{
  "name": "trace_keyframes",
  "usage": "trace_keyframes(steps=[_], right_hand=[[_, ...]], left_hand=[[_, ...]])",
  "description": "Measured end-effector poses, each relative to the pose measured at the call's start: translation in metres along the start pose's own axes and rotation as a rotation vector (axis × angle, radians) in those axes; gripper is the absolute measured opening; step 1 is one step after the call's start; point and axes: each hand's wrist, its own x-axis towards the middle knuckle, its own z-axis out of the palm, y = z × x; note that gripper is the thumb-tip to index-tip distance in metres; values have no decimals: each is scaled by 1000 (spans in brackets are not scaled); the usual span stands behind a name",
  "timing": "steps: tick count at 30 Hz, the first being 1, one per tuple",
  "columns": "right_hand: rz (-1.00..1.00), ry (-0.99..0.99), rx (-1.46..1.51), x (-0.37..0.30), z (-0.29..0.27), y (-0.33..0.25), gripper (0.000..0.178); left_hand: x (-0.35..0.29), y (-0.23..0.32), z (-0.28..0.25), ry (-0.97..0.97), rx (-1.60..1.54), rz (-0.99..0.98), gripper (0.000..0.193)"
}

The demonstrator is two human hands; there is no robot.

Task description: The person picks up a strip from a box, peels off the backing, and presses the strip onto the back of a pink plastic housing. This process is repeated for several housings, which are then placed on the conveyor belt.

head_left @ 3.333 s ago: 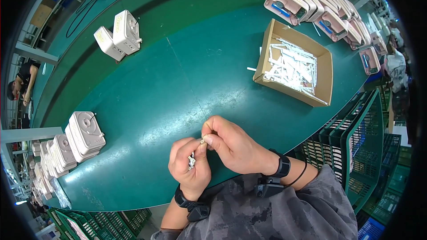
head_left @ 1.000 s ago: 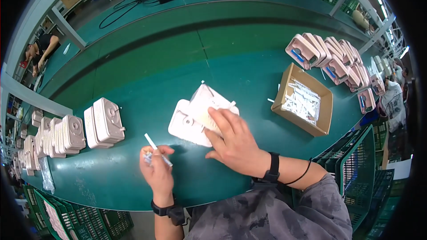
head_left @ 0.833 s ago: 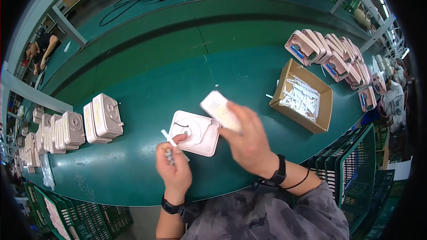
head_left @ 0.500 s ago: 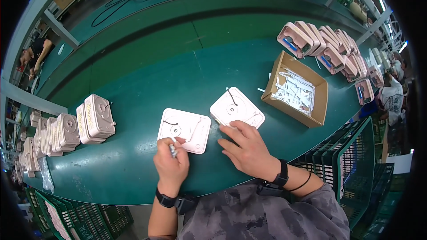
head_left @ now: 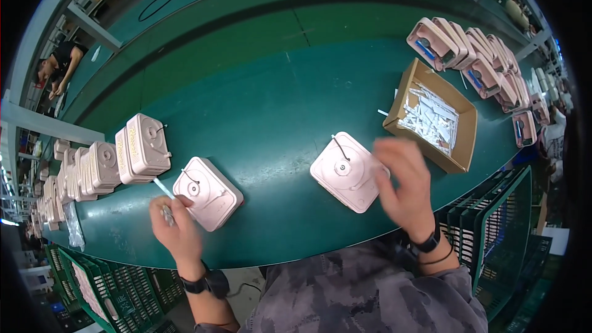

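My left hand [head_left: 176, 228] is closed on a thin white strip [head_left: 163, 187] that sticks out past the fingertips. Something small, whitish and crumpled also shows in its grip, too unclear to name. Against its thumb side lies a pale pink plastic housing [head_left: 208, 196], tilted on the table, with a round recess and a short black cable. A similar pink housing [head_left: 346, 176] with a black cable lies flat before me. Just right of it my right hand [head_left: 407, 182] is raised, blurred by motion, thumb and fingers apart with nothing visible in them.
A cardboard box [head_left: 404, 95] of white strips stands at right on the green table [head_left: 259, 111]. Behind it are stacked open pink shells [head_left: 435, 43]. Pink housings [head_left: 145, 148] line the left side. Green crates [head_left: 505, 228] sit below the edge. Another person [head_left: 61, 68] is far left.
My left hand and the left housing have moved left, and that housing now tilts. My right hand has left the right housing and moved right toward the box. The head view has shifted slightly.
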Motion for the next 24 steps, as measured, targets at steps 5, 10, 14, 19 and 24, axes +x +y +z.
trace_keyframes(steps=[5, 10, 14, 19, 24], right_hand=[[11, 92, -494, 18, 11, 50, 24], [96, 42, -203, 28, 19, 52, 21], [55, -49, 91, 54, 44, 35, 15], [-77, -175, 194, 94, 73, 24, 12], [-162, -241, 322, 100, 70, -4, 11]], left_hand=[[-37, 64, 67, -498, -832, -652, 8], [-49, 71, 93, -647, -1000, -808, 9], [-53, 68, 95, -612, -966, -816, 10], [-56, 67, 87, -626, -1003, -796, 9], [-52, 69, 80, -639, -1163, -977, 10]])
